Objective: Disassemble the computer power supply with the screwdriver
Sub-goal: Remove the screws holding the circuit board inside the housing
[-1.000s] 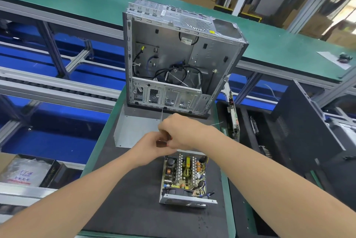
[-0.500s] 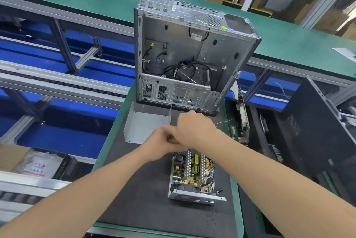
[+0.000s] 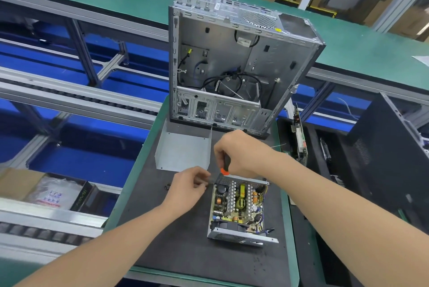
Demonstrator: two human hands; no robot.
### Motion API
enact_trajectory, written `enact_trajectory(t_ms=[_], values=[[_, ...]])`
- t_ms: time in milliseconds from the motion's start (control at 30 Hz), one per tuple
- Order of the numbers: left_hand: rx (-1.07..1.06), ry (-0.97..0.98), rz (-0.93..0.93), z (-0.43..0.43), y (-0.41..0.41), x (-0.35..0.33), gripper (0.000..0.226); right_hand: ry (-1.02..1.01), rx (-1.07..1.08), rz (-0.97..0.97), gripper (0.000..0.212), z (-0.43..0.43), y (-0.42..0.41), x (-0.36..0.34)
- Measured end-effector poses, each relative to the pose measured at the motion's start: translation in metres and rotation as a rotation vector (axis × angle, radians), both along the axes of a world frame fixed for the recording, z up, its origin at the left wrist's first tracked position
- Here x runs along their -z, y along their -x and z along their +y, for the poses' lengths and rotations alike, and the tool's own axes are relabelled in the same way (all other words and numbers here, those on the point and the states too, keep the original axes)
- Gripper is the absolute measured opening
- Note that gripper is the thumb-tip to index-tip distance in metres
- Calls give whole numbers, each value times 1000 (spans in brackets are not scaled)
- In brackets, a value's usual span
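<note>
Grey steel PC case [image 3: 232,59] stands open at 12 o'clock, folded sheet-metal cover [image 3: 183,149] at 11; open silver power supply w/ bare circuit board [image 3: 239,207] lies centre on matte black mat [image 3: 176,240]. Right hand [image 3: 241,154] grips black-orange screwdriver [image 3: 225,166] at its far edge; left hand [image 3: 188,187] curls fingers beside, hold too blurred to tell.

Right hand [image 3: 241,154] grips screwdriver [image 3: 224,169] over power supply [image 3: 239,207].
</note>
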State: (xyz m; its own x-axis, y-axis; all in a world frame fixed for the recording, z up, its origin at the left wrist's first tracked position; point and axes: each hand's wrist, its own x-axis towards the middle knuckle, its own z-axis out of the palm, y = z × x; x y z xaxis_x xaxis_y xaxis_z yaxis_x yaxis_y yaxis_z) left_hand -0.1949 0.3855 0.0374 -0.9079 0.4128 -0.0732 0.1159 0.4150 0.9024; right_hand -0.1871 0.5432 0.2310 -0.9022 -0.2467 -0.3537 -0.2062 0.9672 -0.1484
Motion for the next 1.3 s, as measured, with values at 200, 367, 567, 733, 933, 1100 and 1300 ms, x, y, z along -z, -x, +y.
enact_trajectory(t_ms=[200,367,567,733,933,1100,1300], values=[[14,50,-32,11,-4,4,22,12,15,29,25,3,0,-14],[33,32,-34,12,-6,5,21,66,66,15,23,5,-3,-20],[31,-10,18,6,-8,9,14,89,76,22,22,5,-7,-19],[51,45,81,2,-11,9,21,113,73,28,20,4,-9,-18],[13,202,261,-32,-4,7,9,153,95,62,22,6,-10,-18],[-63,303,342,-78,2,2,12,173,81,69,20,1,-10,-15],[-17,345,287,-91,-13,7,15,194,58,60,16,-7,-11,-9]])
